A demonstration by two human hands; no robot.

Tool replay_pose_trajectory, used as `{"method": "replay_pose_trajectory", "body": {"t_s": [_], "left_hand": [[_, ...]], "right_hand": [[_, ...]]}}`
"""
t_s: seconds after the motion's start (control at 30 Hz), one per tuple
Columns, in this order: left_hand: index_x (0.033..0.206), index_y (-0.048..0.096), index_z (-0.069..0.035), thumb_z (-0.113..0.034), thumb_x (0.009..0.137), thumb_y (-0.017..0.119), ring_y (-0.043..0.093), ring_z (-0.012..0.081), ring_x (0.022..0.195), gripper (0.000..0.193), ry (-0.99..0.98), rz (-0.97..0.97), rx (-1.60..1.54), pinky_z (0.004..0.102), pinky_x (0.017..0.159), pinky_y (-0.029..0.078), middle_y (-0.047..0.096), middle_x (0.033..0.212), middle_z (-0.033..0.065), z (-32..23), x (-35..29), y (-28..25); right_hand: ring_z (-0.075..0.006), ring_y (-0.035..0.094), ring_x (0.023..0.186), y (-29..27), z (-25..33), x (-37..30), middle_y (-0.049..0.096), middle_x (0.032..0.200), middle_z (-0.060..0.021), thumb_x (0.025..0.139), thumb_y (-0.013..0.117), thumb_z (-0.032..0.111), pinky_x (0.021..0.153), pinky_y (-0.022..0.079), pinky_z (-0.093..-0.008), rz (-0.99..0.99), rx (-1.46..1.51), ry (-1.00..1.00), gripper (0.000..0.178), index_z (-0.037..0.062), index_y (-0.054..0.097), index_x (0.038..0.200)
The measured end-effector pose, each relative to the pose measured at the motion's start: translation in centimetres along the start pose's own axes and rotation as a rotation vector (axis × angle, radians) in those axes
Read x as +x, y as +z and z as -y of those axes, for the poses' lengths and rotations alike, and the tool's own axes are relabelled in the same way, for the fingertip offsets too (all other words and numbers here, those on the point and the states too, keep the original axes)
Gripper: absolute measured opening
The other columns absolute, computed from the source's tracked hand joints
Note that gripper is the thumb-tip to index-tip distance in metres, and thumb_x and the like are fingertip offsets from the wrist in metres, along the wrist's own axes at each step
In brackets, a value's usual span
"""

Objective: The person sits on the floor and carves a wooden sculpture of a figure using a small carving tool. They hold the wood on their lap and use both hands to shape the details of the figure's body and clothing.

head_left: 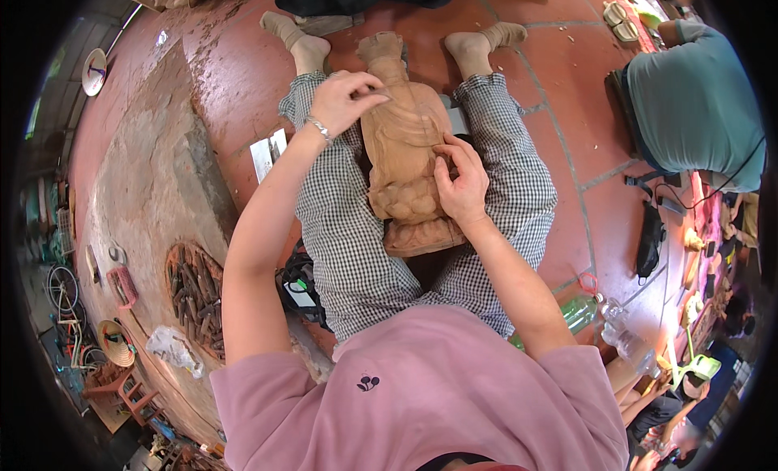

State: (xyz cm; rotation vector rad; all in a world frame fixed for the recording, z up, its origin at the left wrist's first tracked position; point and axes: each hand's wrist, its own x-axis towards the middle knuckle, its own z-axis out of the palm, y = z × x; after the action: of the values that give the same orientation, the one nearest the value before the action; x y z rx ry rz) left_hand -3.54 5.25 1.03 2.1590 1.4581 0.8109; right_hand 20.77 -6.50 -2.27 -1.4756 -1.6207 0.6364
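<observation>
The one wooden carving (405,139) lies between my two knees in the upper middle of the frame, its long axis running nearly up and down the picture, narrow neck end at the top and broad base toward me. My left hand (348,100) is nearer that neck end, to its left, thumb and fingers drawn together; I can't tell whether a small thing sits between them. My right hand (463,179) is nearer the middle and base, its loosely curled fingers touching the carving's right edge; whether they grip, I can't tell. Counting around me: one bracelet (319,130) on my left wrist, one oval holder of tools (194,297) too crowded to count and one clear plastic bag (174,348) at lower left, one green bottle (579,312) at lower right.
</observation>
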Motion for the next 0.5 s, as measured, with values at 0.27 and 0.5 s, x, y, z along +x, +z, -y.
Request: {"method": "replay_pose_trajectory", "body": {"t_s": [0.27, 0.5], "left_hand": [[0.087, 0.074, -0.010, -0.020, 0.078, 0.079, 0.062, 0.0230, 0.096, 0.015, 0.137, 0.119, -0.126, 0.0348, 0.085, 0.051, 0.069, 0.101, 0.0039, 1.9, 2.0, 2.1], [0.080, 0.071, -0.010, -0.020, 0.074, 0.081, 0.049, 0.0296, 0.130, 0.015, 0.342, 0.234, -0.147, 0.0416, 0.104, 0.043, 0.063, 0.126, 0.0076, 0.9, 3.5, 4.9]], "right_hand": [[-0.0294, 0.064, 0.105, 0.1, -0.4, 0.1, 0.066, 0.120, -0.0114, 0.080, 0.067, 0.011, 0.086, 0.054, -0.0372, 0.013, -0.001, 0.007, 0.020, 0.0055, 0.068, 0.099], [-0.0294, 0.064, 0.105, 0.2, 0.2, 0.1, 0.066, 0.121, -0.0115, 0.081, 0.066, 0.010, 0.087, 0.054, -0.0371, 0.024, -0.018, 0.005, 0.019, 0.0056, 0.068, 0.099]]}}
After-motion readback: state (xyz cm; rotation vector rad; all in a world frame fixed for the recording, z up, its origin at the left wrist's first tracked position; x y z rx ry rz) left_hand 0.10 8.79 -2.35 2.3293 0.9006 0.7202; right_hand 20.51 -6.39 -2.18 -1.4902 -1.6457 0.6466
